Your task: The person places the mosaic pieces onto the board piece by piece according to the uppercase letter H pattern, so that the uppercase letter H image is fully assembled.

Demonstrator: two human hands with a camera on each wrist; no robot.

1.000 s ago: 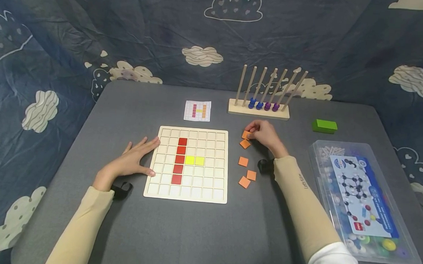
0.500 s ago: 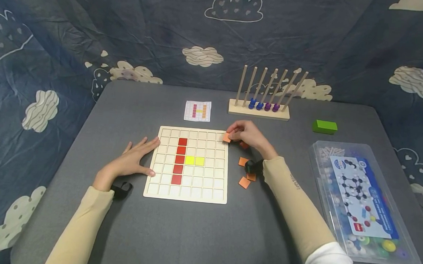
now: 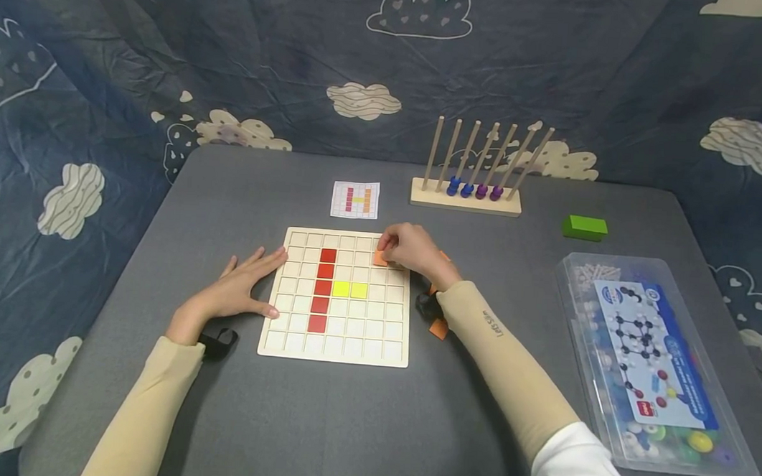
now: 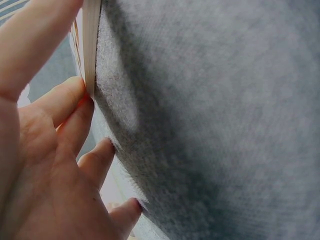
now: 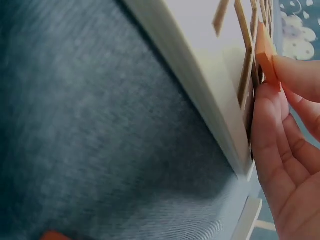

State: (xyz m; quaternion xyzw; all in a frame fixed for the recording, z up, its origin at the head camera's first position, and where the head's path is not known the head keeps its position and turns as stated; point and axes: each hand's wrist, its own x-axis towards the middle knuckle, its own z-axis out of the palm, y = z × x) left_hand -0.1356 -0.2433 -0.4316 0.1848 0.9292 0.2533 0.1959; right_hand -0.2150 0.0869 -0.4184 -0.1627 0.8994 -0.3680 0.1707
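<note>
A wooden grid board (image 3: 371,349) lies on the grey table, with a column of red tiles (image 3: 323,287) and two yellow tiles (image 3: 349,289) side by side in its cells. Over the board's upper right part, my right hand (image 3: 415,250) pinches an orange tile (image 3: 380,258) between thumb and fingers; the right wrist view shows that orange tile (image 5: 266,55) tilted at the grid. My left hand (image 3: 236,288) rests against the board's left edge, fingers spread. In the left wrist view, fingertips (image 4: 75,92) touch the board's side (image 4: 90,45).
More orange tiles (image 3: 439,329) lie right of the board, partly hidden by the right arm. Behind the board are a printed pattern card (image 3: 355,200) and a peg stand with beads (image 3: 465,199). A green block (image 3: 585,228) and a clear plastic case (image 3: 661,368) stand at right.
My right hand has picked an orange tile from the loose ones and carried it left, over the board's upper right cells. My left hand stays where it was.
</note>
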